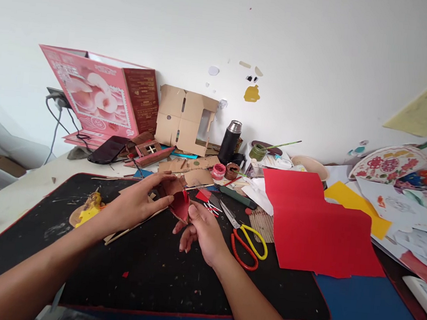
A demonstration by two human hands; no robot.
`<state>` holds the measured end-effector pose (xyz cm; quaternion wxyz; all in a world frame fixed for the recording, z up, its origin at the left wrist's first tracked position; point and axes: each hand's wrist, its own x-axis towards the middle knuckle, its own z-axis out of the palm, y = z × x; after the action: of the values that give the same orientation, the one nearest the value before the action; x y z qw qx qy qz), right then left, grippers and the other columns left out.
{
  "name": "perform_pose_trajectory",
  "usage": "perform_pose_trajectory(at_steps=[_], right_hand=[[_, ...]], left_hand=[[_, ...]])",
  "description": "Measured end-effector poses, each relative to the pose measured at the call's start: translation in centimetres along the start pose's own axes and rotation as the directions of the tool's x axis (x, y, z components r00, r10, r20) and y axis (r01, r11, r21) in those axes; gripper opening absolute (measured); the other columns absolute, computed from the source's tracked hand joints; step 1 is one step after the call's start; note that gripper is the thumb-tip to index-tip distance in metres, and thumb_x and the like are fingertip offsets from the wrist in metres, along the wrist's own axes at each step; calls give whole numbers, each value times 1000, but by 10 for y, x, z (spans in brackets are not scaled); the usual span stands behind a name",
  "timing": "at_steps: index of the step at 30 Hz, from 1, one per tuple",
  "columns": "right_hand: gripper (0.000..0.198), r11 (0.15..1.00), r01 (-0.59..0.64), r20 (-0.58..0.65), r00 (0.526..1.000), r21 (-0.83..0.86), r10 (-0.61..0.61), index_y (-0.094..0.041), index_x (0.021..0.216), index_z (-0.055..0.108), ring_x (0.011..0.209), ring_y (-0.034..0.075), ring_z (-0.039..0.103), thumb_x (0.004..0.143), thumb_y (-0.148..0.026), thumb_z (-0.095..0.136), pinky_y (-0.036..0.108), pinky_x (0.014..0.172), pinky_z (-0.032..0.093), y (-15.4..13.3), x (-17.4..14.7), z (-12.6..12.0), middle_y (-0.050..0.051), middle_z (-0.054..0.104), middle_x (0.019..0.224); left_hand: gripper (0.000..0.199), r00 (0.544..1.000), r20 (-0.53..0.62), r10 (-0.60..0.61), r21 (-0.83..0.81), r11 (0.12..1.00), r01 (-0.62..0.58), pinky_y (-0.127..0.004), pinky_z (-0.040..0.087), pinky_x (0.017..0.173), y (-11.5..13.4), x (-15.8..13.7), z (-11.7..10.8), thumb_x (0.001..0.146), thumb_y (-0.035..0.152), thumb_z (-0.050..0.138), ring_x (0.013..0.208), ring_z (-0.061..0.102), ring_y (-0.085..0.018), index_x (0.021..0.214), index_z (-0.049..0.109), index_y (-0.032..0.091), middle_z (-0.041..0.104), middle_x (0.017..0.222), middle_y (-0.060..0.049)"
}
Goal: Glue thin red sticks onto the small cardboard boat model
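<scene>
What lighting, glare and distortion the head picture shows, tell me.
Head view: soft, diffuse light on the white wall; glint on the silvery cap of the vacuum flask; apparent wide-angle stretching towards the edges; left hand, right hand and scissors fairly sharp.

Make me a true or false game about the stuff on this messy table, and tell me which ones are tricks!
1. The left hand and right hand both hold the small red and brown piece. True.
2. Both handles of the scissors are yellow. False: one is yellow and the other is red.
3. The big red paper is to the right of the scissors. True.
4. The black bottle is lying on its side. False: it stands upright.
5. The pink box is to the left of the cardboard. True.
6. The right hand is holding the scissors. False: they lie on the black mat.
</scene>
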<state>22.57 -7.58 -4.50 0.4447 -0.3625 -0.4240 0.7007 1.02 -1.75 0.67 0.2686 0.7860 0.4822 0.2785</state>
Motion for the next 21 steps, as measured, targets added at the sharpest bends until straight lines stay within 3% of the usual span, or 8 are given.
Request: perform_pose_trajectory(at_steps=[8, 17, 21], right_hand=[[72, 1000, -5, 10, 1000, -20, 5, -20, 116, 63, 40, 12, 63, 86, -85, 66, 18, 36, 43, 1, -1, 1, -1, 72, 73], [80, 1000, -5, -6, 1000, -23, 5, -18, 128, 65, 41, 13, 63, 85, -85, 67, 19, 37, 43, 0, -2, 1, -2, 70, 70], [82, 1000, 12, -33, 999, -25, -13, -16, 130, 65, 40, 13, 62, 85, -85, 67, 19, 37, 42, 0, -2, 1, -3, 68, 68]], left_hand=[[78, 1000, 4, -25, -3, 1000, 25, -50, 44, 125, -1, 2, -3, 92, 78, 58, 144, 59, -37, 149, 62, 25, 64, 157, -9], [73, 992, 114, -53, -170, 983, 72, -48, 52, 118, 10, 3, -14, 92, 74, 62, 141, 62, -38, 149, 65, 28, 68, 153, -4], [73, 991, 111, -74, -238, 966, 98, -47, 52, 118, 12, 3, -17, 91, 75, 65, 141, 62, -37, 145, 68, 27, 70, 152, -5]])
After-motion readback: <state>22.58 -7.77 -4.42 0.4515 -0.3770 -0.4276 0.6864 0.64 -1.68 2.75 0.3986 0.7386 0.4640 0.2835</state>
